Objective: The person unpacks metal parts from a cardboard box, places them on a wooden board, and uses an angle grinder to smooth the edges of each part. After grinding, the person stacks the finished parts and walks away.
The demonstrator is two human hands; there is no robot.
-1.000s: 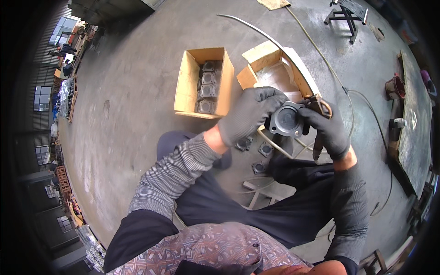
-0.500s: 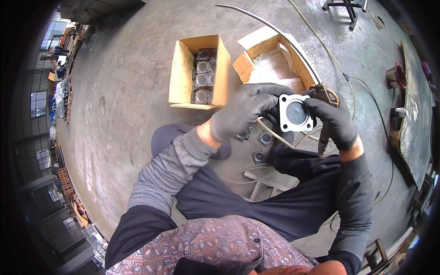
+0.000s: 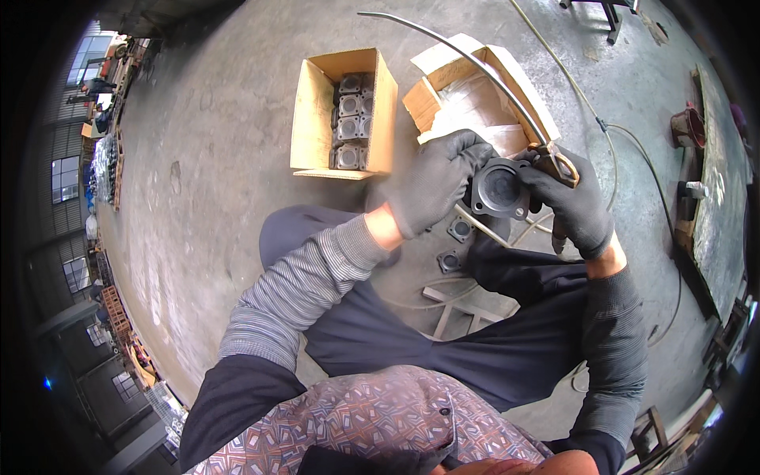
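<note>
My right hand, in a dark glove, grips a dark flanged metal casting with a round recess and corner holes. Also in that hand is a tool with an orange-brown loop and a long, curved dark rod reaching up and left. My gloved left hand has its fingers curled close at the casting's left edge. It is slightly blurred, and what its fingertips hold, if anything, is hidden. Similar small castings lie on the floor between my legs.
A cardboard box with several castings stands ahead. To its right is an opened carton with pale lining. Thin hoses run across the concrete floor at right. A metal frame lies between my legs; a reddish bucket stands far right.
The casting has been turned: its bright machined face showed before, and a dark face shows now. My left hand has shifted slightly. The curved rod has swung a little.
</note>
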